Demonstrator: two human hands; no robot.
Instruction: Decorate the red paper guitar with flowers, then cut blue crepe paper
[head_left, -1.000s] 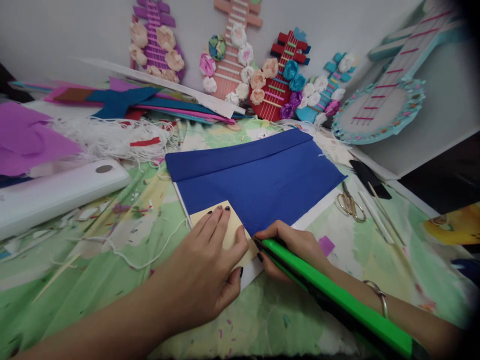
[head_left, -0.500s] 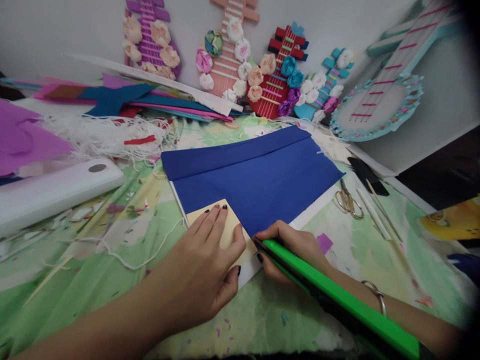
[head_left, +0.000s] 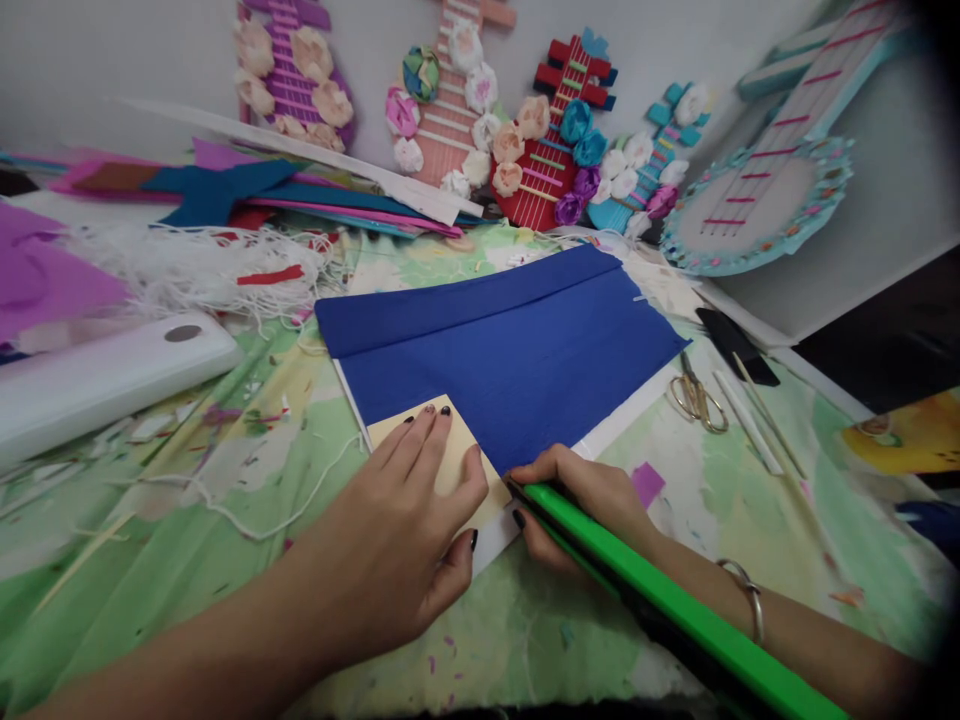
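Note:
My left hand lies with spread fingers on a pale yellow card, which rests on the near left corner of a blue paper sheet. My right hand grips what looks like a long green and black utility knife near its front end. Its dark tip meets the blue sheet at the right edge of the card; the blade itself is too small to make out. The blue sheet has a folded strip along its far side. Under it, a white board shows at the near edges.
Gold-handled scissors and thin sticks lie to the right. White string is heaped at the left behind a white device. Decorated paper guitars lean on the wall. Scraps litter the patterned cloth.
The whole view has shifted slightly. The utility knife's rear end has dropped out at the bottom edge. Both hands keep almost the same place on the card and sheet.

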